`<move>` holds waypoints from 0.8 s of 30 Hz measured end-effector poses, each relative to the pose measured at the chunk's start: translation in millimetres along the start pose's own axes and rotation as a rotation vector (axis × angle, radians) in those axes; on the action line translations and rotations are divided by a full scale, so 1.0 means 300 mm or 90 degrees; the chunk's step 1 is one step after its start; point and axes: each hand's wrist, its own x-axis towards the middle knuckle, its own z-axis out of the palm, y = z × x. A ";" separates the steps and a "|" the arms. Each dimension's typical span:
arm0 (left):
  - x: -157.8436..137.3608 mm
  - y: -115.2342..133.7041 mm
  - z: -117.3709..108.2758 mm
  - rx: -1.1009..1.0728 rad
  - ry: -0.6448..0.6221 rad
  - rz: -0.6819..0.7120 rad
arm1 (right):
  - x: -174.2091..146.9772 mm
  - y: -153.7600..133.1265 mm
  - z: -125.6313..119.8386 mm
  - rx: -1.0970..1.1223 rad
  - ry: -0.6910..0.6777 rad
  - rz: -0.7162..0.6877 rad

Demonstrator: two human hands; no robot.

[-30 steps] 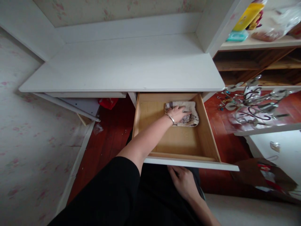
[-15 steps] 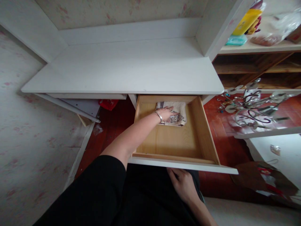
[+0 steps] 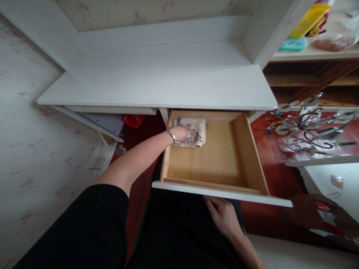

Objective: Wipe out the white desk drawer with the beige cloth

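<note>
My left hand, with a silver bangle at the wrist, lies flat with fingers spread on a folded, pale cloth with dark print. The cloth rests on the floor of a pulled-out wooden drawer, against its left side near the back. My right hand is at the lower edge of the white drawer front. Its thumb and part of the fingers show; the fingertips are hidden under the front, so its grip is unclear.
Above the drawer stretches a white desktop. A metal chandelier lies on the red floor at right, near an open cardboard box. Bagged items and a yellow package sit on a shelf. A red object lies under the desk.
My left hand has slid the cloth leftward across the drawer floor to the left side. My right hand stays at the drawer front, and the whole view has shifted slightly.
</note>
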 end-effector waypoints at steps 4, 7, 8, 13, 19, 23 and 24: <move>-0.049 0.049 0.014 0.023 0.015 0.019 | -0.002 -0.001 0.004 0.000 0.009 0.005; -0.109 0.101 0.049 0.018 0.018 0.050 | -0.001 0.002 0.006 -0.001 0.007 -0.002; -0.134 0.121 0.063 0.015 0.020 0.058 | -0.001 0.002 0.006 0.000 0.005 -0.005; -0.265 0.219 0.118 0.031 0.023 0.086 | -0.001 -0.003 0.001 0.009 -0.003 -0.003; -0.339 0.277 0.119 0.075 0.024 0.148 | 0.001 -0.008 -0.002 0.019 -0.008 -0.003; -0.323 0.290 0.114 0.108 0.061 0.149 | 0.002 -0.002 0.004 0.020 0.000 -0.002; -0.314 0.297 0.116 0.118 0.077 0.154 | 0.002 0.000 0.006 0.020 0.002 -0.004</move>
